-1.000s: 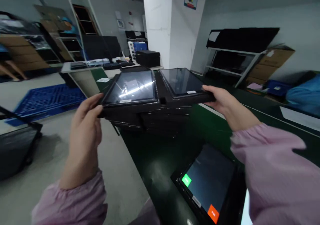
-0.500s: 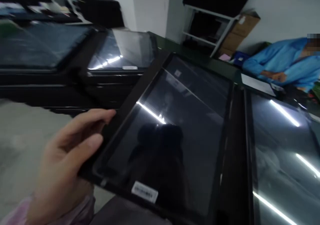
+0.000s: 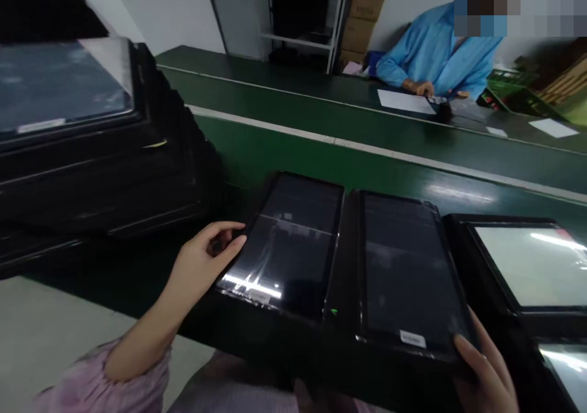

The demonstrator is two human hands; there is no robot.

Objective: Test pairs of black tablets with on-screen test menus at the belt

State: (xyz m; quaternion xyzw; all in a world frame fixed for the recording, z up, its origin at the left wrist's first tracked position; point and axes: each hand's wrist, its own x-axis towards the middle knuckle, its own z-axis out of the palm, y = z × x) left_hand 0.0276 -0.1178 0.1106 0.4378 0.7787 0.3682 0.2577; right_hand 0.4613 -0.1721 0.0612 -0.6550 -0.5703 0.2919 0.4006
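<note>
A black tray (image 3: 345, 272) with two dark flat screen panels side by side lies in front of me. The left panel (image 3: 293, 248) carries a film with creases and a bright light reflection. On the right panel (image 3: 406, 266) a small white label sits near the lower edge. My left hand (image 3: 202, 266) pinches the tray's left edge between thumb and fingers. At the lower right corner, my right hand (image 3: 488, 364) grips the opposite edge, its thumb on top. Whether the tray rests on the bench or hangs just above it I cannot tell.
Stacked black trays (image 3: 101, 186) with a panel on top rise at the left. Another black tray (image 3: 498, 315) with lighter panels stands close on the right. Beyond the green bench (image 3: 284, 137), a person in a blue top (image 3: 426, 52) sits by a white sheet (image 3: 403, 101).
My view has swung right and now takes in the whole tray and my right hand. The tray appears farther from me and more level. My left hand keeps its hold on the left edge.
</note>
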